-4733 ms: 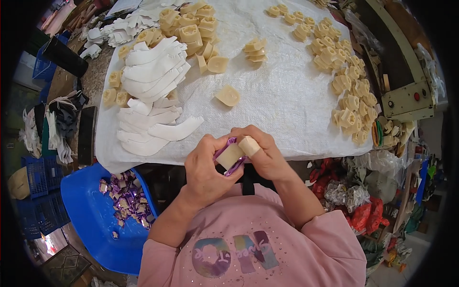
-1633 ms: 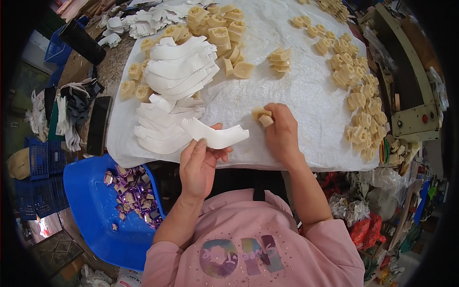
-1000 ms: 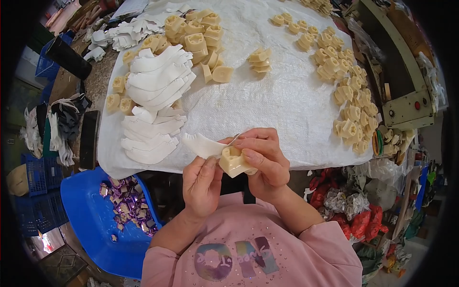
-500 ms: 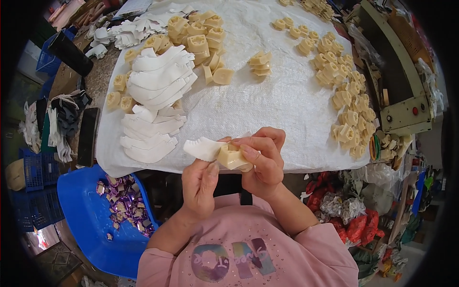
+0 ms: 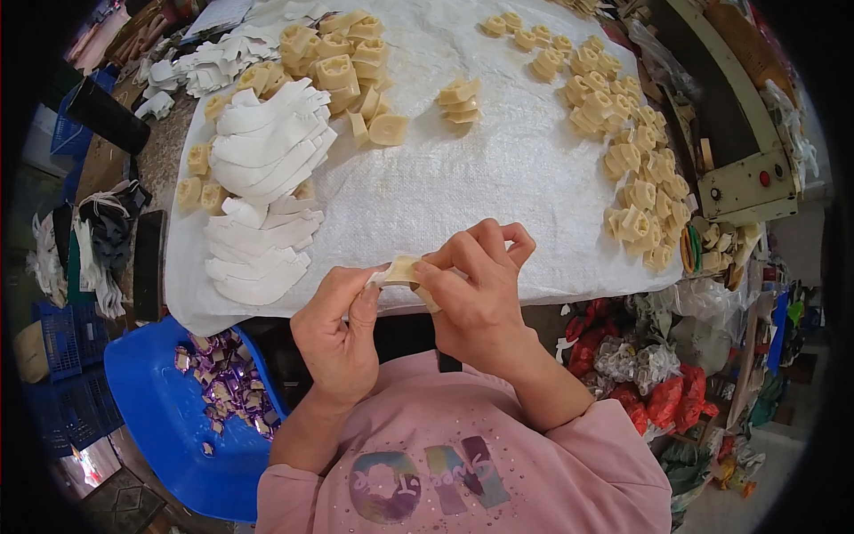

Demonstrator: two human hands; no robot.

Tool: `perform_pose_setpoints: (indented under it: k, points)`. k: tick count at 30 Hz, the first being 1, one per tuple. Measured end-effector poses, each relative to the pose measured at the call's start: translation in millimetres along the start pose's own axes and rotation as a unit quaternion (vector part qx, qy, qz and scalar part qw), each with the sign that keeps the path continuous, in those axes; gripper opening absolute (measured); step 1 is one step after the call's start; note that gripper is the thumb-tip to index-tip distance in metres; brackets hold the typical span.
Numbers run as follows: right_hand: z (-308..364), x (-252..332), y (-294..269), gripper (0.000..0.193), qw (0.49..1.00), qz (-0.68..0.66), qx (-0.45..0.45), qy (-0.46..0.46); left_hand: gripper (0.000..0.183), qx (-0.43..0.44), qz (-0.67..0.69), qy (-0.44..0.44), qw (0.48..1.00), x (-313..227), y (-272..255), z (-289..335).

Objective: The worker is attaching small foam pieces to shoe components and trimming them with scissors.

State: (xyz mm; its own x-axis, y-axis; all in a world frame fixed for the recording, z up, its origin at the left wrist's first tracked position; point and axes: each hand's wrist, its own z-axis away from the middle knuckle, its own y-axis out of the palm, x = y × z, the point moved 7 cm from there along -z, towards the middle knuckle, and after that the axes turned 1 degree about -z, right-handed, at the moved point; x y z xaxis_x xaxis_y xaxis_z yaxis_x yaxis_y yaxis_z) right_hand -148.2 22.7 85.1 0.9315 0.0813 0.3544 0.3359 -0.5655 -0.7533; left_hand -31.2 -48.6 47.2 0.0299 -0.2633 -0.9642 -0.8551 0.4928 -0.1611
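Observation:
My left hand (image 5: 338, 325) pinches a small white strip (image 5: 377, 278) between thumb and fingers. At its right, my right hand (image 5: 480, 298) grips a glossy cream-coloured moulded piece (image 5: 404, 270), its fingers covering much of it. The strip lies against the cream piece, both held just above the table's near edge; how they join is hidden by my fingers. To the left of my hands lie fanned stacks of curved white cut pieces (image 5: 258, 151), with a heap of similar cream pieces (image 5: 338, 76) behind them. A short stack of cream pieces (image 5: 459, 102) stands mid-table.
Many cream pieces (image 5: 636, 173) line the table's right side. White woven sheeting (image 5: 391, 196) covers the table. A blue tub (image 5: 151, 400) with purple shiny scraps stands low at left. A dark phone (image 5: 149, 262) lies left, and a green-grey machine (image 5: 747, 191) stands right.
Both hands have turned the cream piece, so its hollow front no longer shows. My left hand has moved slightly left, and less of the white strip is visible. The whole view has shifted a little.

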Motion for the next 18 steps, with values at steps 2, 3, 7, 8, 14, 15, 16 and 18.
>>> perform_pose_setpoints:
  k: [2,3,7,8,14,15,16,18]
  points:
    - [2,-1,2,0.023,1.0,-0.006,0.01,0.006,0.015,-0.01,-0.042,0.047,0.998,-8,1,1]
    - [3,0,3,0.023,1.0,-0.011,0.015,-0.002,0.015,-0.009,-0.043,0.046,0.998,-6,2,1]
    - [5,-5,10,0.025,0.998,-0.051,0.011,-0.03,0.017,-0.01,-0.118,0.159,0.98,-18,7,3]
    - [6,-10,14,0.025,0.998,-0.051,0.01,-0.028,0.019,0.002,-0.133,0.148,0.98,-18,9,3]
    - [14,-20,14,0.028,0.968,-0.249,-0.032,-0.006,0.025,0.054,0.09,0.051,0.993,22,3,0]
    - [16,-21,17,0.027,0.959,-0.283,-0.021,-0.001,0.024,0.054,0.136,0.034,0.989,26,5,-2]
    - [17,-22,19,0.027,0.949,-0.315,-0.011,0.004,0.024,0.053,0.136,0.033,0.989,25,5,-2]
    - [18,-23,19,0.027,0.941,-0.339,-0.002,0.009,0.014,0.06,0.101,0.076,0.99,14,8,-3]
